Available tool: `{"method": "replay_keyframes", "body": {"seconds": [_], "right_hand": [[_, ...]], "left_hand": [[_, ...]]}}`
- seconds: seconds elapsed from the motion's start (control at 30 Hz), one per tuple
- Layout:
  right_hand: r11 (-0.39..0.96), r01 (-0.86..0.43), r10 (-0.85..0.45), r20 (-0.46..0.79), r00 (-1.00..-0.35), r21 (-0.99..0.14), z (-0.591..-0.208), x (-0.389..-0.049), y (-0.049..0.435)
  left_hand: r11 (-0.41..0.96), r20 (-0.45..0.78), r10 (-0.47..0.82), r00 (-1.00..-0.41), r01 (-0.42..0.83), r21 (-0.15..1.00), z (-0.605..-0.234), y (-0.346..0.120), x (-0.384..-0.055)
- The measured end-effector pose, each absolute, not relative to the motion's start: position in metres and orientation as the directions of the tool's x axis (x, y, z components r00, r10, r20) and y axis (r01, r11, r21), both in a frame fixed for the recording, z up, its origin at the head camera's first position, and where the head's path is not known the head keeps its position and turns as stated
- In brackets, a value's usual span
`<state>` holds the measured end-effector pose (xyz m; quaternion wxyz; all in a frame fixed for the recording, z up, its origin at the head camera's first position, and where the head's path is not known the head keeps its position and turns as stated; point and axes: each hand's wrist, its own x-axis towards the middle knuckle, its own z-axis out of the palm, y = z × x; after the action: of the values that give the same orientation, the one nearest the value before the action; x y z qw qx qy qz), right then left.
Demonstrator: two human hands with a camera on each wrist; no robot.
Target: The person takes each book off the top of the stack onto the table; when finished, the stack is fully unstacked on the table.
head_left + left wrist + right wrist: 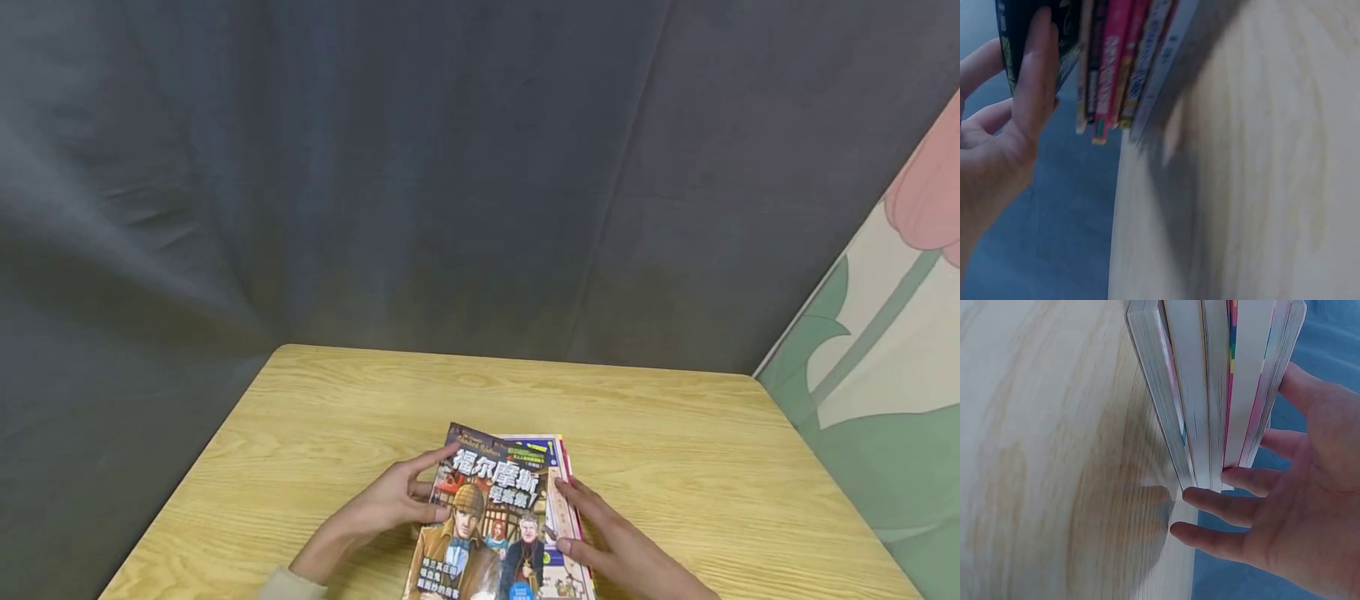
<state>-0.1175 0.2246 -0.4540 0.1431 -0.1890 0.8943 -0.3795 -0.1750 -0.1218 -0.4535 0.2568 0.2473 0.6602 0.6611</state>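
A book with a dark, illustrated cover and large white Chinese lettering (468,542) lies askew on top of a stack of books (557,500). Along its left edge, my left hand (393,504) grips it between thumb and fingers; in the left wrist view this dark book (1013,37) stands apart from the colourful spines (1110,69) below it. My right hand (622,537) is at the stack's right side. Its fingers (1229,506) are spread and nearly straight, with tips at the page edges (1191,394) in the right wrist view.
The stack rests on a light wooden table (337,400) near its front edge. A dark grey curtain (450,183) hangs behind the table and along its left side. On the right is a cloth with a pink flower and green leaves (877,358).
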Motion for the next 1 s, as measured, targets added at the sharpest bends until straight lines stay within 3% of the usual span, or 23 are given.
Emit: {"method": "replay_keyframes", "body": {"seconds": [0.27, 0.4, 0.6, 0.87, 1.0], "right_hand": [[0.646, -0.151, -0.423, -0.186, -0.887, -0.748, -0.449, -0.111, 0.226], [0.644, -0.181, -0.451, -0.178, -0.874, -0.744, -0.445, -0.105, 0.225], [0.609, -0.283, -0.493, -0.074, -0.867, -0.741, -0.445, -0.101, 0.224], [0.585, -0.159, -0.472, -0.174, -0.864, -0.796, -0.445, -0.102, 0.221], [0.595, -0.132, -0.466, -0.205, -0.861, -0.793, -0.446, -0.103, 0.218]], "left_hand": [[-0.068, 0.038, 0.569, -0.821, -0.001, 0.998, -0.429, -0.157, -0.201], [-0.091, 0.025, 0.500, -0.866, -0.023, 0.996, -0.416, -0.170, -0.226], [0.011, 0.024, 0.392, -0.920, 0.031, 0.999, -0.407, -0.183, -0.272], [0.063, -0.047, 0.378, -0.924, -0.025, 0.998, -0.433, -0.190, -0.325], [0.179, -0.112, 0.355, -0.928, -0.050, 0.983, -0.450, -0.195, -0.341]]}}
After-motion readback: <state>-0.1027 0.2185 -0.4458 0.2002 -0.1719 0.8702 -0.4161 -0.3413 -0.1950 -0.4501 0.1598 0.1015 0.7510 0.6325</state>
